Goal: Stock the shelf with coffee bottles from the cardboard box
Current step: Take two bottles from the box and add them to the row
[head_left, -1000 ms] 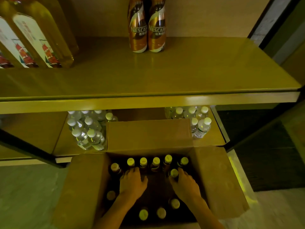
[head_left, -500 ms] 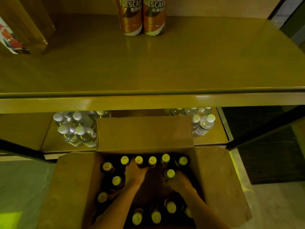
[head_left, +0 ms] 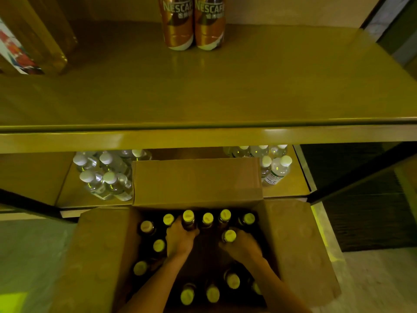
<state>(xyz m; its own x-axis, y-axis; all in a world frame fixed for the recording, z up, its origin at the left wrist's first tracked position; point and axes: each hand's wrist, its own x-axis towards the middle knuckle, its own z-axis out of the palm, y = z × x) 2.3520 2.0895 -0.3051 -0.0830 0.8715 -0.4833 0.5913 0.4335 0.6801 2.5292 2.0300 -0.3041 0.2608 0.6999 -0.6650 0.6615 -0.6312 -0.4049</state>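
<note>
Right now I have both hands down inside the cardboard box point(head_left: 94, 256), which sits on the floor at six o'clock with its flaps folded outward so the bottle tops stay reachable. My left hand point(head_left: 179, 239) is wrapped around the neck of one coffee bottle point(head_left: 188, 219) in the far row, its yellow cap poking up past the fingers at twelve o'clock of the hand. My right hand point(head_left: 243, 245) is curled around a second bottle point(head_left: 229, 236), the cap showing at its ten o'clock edge — I judge both grips are taken high on the neck because the bottles stand packed cap-up with little room to reach lower. Other capped bottles stand at the box's nine and six o'clock sides. Up at twelve o'clock, two Nescafé bottles point(head_left: 194, 23) already stand side by side at the back of the broad shelf point(head_left: 203, 136), labels facing out, with bare board all around them — so most of the stocking is, I think, still ahead. Water bottles point(head_left: 103, 175) crowd the lower shelf behind the box's rear flap.
</note>
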